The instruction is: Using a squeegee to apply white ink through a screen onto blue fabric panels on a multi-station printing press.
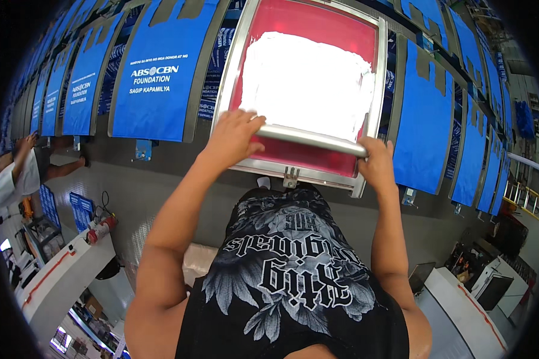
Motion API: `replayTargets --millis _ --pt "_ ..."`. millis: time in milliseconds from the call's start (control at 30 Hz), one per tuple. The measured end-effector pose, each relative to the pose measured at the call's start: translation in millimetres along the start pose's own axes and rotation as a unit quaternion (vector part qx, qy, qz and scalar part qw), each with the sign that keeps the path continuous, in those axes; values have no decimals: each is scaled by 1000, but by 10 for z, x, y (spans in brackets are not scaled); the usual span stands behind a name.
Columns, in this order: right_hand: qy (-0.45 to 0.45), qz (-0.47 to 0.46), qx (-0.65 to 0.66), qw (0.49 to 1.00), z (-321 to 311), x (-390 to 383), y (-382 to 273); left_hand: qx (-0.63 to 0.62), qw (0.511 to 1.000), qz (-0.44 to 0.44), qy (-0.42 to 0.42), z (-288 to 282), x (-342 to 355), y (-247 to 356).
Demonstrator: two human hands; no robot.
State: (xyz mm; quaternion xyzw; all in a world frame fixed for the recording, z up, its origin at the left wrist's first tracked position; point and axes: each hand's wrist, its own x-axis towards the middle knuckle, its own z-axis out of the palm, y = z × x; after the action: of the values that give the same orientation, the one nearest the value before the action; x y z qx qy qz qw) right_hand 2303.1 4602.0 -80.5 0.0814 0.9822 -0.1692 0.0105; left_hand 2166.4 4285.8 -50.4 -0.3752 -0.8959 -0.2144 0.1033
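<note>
In the head view, the left hand [236,137] and right hand [377,160] gripped opposite ends of a metal squeegee [308,139] lying across the screen-printing frame [379,66], below white ink [308,81]. Blue bags [161,110] flanked it above grey floor [132,185].

Left hand [236,136], upper centre: gripping, palm down. Right hand [377,160], right of centre: gripping. Left arm [167,221] and right arm [390,230] extend upward from the lower edge.
</note>
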Motion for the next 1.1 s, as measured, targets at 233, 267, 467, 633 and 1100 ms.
replayTargets --millis 233,267,467,633,1100 --pt "23 -59 71 996 -216 934 324 -18 982 -39 -184 270 1118 -470" --pt "47 -81 49 994 -235 1226 345 -31 988 -39 -146 397 1253 -600" --pt "58 -127 -114 984 469 1474 481 50 990 -22 -131 1117 1014 -761" --pt "-17 -117 54 992 -58 316 123 -18 986 -33 -163 284 80 -192" --pt "-23 -77 -40 996 -131 2061 453 31 975 -97 -196 846 1666 -939"
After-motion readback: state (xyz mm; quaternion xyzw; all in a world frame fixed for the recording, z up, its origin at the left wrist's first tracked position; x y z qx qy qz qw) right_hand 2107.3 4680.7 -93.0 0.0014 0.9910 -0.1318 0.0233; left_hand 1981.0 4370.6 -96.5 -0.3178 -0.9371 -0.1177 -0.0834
